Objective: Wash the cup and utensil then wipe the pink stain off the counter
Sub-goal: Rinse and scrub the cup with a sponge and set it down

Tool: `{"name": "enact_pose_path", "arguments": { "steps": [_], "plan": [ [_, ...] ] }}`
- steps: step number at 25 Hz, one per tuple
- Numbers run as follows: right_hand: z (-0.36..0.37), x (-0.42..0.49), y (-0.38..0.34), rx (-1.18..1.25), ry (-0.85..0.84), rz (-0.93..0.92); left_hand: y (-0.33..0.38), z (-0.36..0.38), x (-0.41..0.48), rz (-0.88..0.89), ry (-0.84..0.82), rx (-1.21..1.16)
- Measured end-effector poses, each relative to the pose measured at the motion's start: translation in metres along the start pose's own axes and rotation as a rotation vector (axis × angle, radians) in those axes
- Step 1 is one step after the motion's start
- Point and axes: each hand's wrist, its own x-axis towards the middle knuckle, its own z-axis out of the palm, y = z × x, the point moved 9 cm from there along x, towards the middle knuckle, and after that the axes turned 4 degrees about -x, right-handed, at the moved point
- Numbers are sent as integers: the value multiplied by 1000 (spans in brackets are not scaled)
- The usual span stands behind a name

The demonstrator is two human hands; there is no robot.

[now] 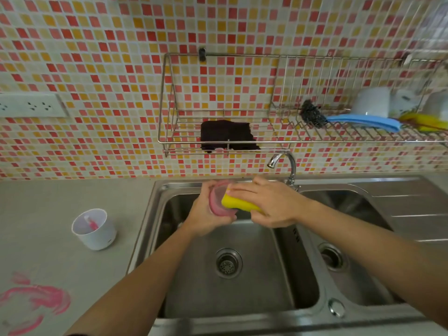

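Over the left sink basin (232, 297) my left hand (208, 214) grips a clear cup with a pink tint (216, 198), tipped on its side with the mouth toward the right. My right hand (271, 202) holds a yellow sponge (238, 202) pressed against the cup's rim. A white cup (94, 229) stands upright on the grey counter (72, 195) left of the sink, with a pink utensil (91, 223) inside it. A smeared pink stain (36, 299) lies on the counter at the lower left.
A chrome faucet (286, 166) rises behind the basins, no water visible. A second basin (351, 251) is on the right. The wall rack (218, 141) holds a dark cloth (228, 134), a steel scourer (311, 113), a blue cloth (363, 122) and white cups (373, 101).
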Motion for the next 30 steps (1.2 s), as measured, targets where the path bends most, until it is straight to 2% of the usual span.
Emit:
{"name": "enact_pose_path", "arguments": {
  "steps": [3,8,13,15,17,19,20,21,23,24,25,28,30],
  "plan": [
    [9,1,9,-54,-73,-60,-2,6,3,15,33,46],
    [8,9,14,-338,6,-203,2,4,6,-15,164,136],
    [13,13,19,-439,56,-315,-4,13,9,-4,25,160],
    [16,19,19,-395,14,-299,-1,8,11,14,64,217],
    [27,20,16,-317,-144,-261,5,6,10,68,106,315],
    [37,15,10,-96,-272,-261,12,8,6,139,130,392],
    [37,14,9,-53,-273,-261,14,10,4,161,142,405],
    [37,15,11,-109,-241,-256,14,11,3,165,159,410],
    [38,17,20,-325,-118,-205,13,11,3,159,181,416],
    [40,16,23,-316,-120,-165,14,11,4,171,183,424],
    [44,15,21,-259,-197,-164,15,12,5,187,175,440],
    [46,12,9,-115,-284,-242,17,18,6,211,162,493],
    [39,16,12,-249,-197,-239,17,17,5,187,205,467]
  ]
}}
